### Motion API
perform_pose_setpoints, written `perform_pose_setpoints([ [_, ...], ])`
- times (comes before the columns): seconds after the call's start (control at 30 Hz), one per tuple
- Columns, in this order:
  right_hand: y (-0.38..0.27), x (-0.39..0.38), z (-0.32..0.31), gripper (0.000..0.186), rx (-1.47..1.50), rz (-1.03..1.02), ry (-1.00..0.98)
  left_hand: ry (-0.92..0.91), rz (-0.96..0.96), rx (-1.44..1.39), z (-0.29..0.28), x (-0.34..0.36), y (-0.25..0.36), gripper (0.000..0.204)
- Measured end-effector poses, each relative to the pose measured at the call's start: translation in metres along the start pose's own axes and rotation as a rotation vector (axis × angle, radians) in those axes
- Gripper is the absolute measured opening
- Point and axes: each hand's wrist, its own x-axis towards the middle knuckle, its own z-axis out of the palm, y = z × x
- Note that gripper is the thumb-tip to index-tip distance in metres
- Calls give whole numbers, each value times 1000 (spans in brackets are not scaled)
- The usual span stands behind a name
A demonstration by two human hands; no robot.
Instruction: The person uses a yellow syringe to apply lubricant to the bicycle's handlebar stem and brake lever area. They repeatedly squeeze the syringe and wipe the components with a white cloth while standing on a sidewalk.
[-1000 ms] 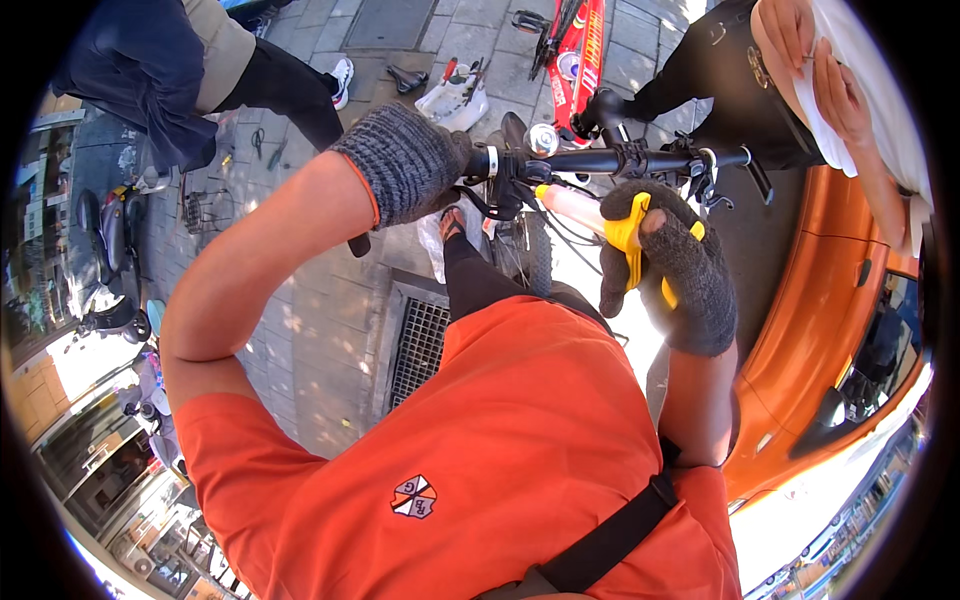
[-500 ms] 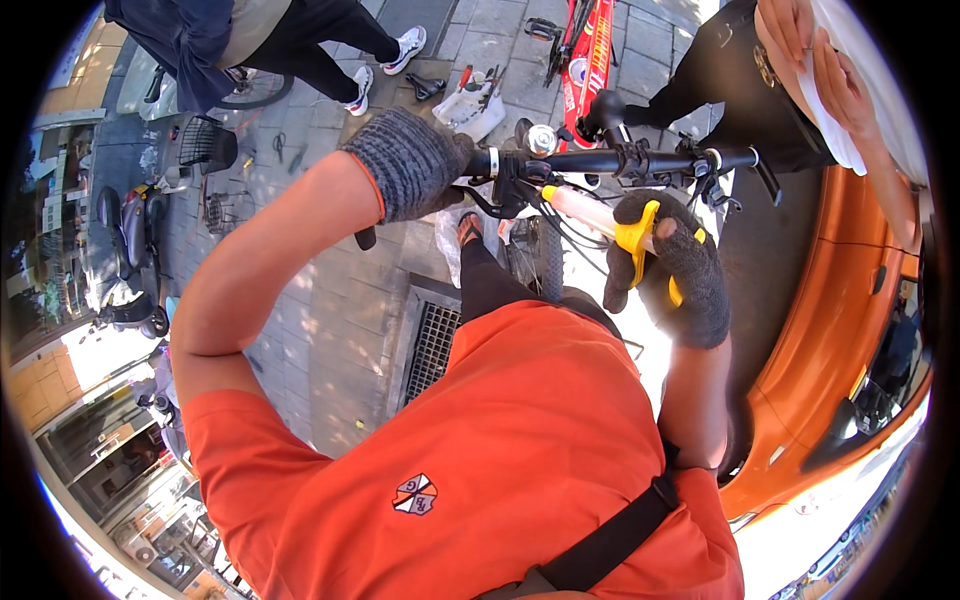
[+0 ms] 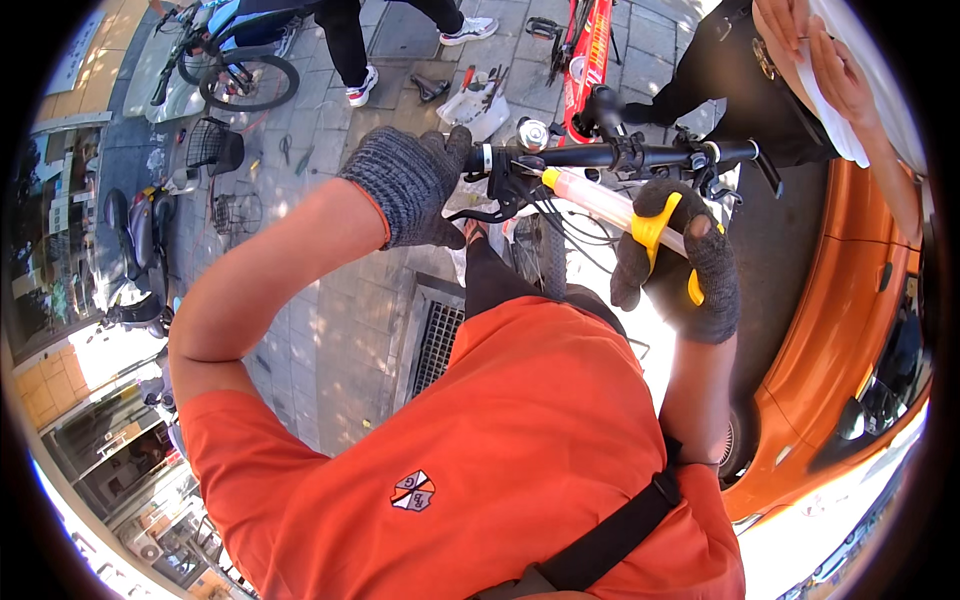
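- Nearest to me on the feed is an orange-red shirt (image 3: pixel 500 410), crossed low on the right by a black strap (image 3: pixel 615 530).
- I have the right hand (image 3: pixel 712 268), in a dark knit glove, clamped around a syringe (image 3: pixel 600 201), its yellow finger piece (image 3: pixel 655 225) between the gloved fingers.
- The syringe sits in front of the handlebar (image 3: pixel 575 157), slanting up to the left; its yellow tip is close to the left brake lever (image 3: pixel 490 212), though I cannot tell whether they touch.
- My left hand (image 3: pixel 408 190), in a grey knit glove with an orange cuff edge, covers the left end of the handlebar; I cannot tell how tightly its fingers close there.
- Just beyond the bar I see a shiny round bell (image 3: pixel 532 134).
- Below, I make out a tyre (image 3: pixel 551 255) and a metal drain grate (image 3: pixel 437 340) in the paving.
- On the right, a person (image 3: pixel 795 110) in dark trousers stands near an orange car (image 3: pixel 800 370).
- Farther out lie a white container (image 3: pixel 470 110) with tools and a dark saddle (image 3: pixel 430 88), with a red bicycle (image 3: pixel 588 70) nearby.
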Motion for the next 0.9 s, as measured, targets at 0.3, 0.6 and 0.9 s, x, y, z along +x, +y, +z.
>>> perform_pose_setpoints([
  [0.3,2,-2,3,58,20,-20,1,-50,259,-24,-2,30,-27,46],
  [0.6,-1,-6,-1,60,-48,-12,29,20,22,15,0,5,1,82],
  [0.9,2,-4,0,60,-23,27,51,-68,230,-9,-3,26,-24,48],
])
